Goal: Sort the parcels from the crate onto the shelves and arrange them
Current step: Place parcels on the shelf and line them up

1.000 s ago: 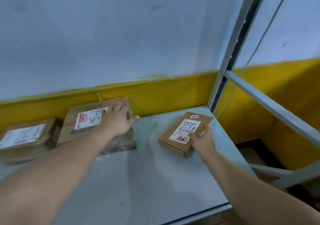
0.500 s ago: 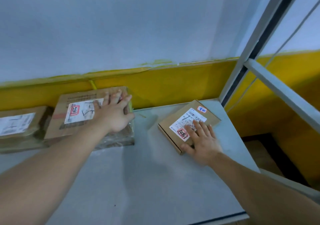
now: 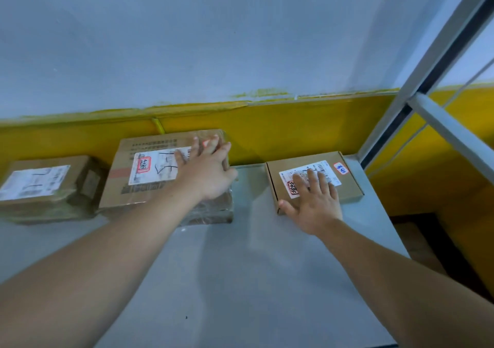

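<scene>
Left grip point(image 3: 207, 176) spread flat, fingers straight, atop big box point(image 3: 120, 187); right grip point(image 3: 315, 200) likewise flat atop small box point(image 3: 350, 187). Both boxes on shelf point(image 3: 240, 267), apart, backed against yellow wall band point(image 3: 280, 133). Third box point(image 3: 40, 184) further left; post point(image 3: 422, 75) at right.

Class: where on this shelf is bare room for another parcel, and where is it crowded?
Free: the shelf front, before the three parcels; a narrow gap between the large parcel and the small flat parcel. Crowded: back left, the left parcel close beside the large one.
</scene>
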`<state>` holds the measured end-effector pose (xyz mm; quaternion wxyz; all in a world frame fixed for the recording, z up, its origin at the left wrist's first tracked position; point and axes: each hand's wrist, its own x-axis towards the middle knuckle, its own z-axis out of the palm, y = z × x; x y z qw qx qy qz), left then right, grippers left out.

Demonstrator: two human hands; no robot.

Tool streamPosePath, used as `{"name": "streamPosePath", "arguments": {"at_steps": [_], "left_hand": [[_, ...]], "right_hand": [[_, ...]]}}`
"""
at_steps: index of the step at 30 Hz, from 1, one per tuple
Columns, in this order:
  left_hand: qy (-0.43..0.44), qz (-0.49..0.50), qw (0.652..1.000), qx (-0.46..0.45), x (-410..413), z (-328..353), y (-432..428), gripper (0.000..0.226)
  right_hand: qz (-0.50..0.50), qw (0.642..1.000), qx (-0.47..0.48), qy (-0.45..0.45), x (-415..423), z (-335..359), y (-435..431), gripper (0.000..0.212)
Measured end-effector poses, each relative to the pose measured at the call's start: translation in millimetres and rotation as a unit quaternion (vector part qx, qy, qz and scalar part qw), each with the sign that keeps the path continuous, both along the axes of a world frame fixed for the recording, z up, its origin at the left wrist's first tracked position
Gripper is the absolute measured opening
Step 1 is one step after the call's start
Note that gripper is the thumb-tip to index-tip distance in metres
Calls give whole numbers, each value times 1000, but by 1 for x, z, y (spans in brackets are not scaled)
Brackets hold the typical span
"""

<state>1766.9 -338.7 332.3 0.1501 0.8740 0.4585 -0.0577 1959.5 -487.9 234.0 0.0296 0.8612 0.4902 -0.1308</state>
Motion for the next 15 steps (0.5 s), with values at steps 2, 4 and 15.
{"name": "streamPosePath", "arguments": {"at_steps": [2,4,15], "left_hand": [[13,-26,1000,2,0,-2,-3,74],[31,-39,999,2,0,-3,-4,78],[10,-23,999,27,22,-6,-8,71]], "right_hand": [[46,999,-13,-2,6,-2,-5,89],[47,999,-17,-6,7,-5,-4,90],[-5,1000,-7,6,2,-7,18,82]]}}
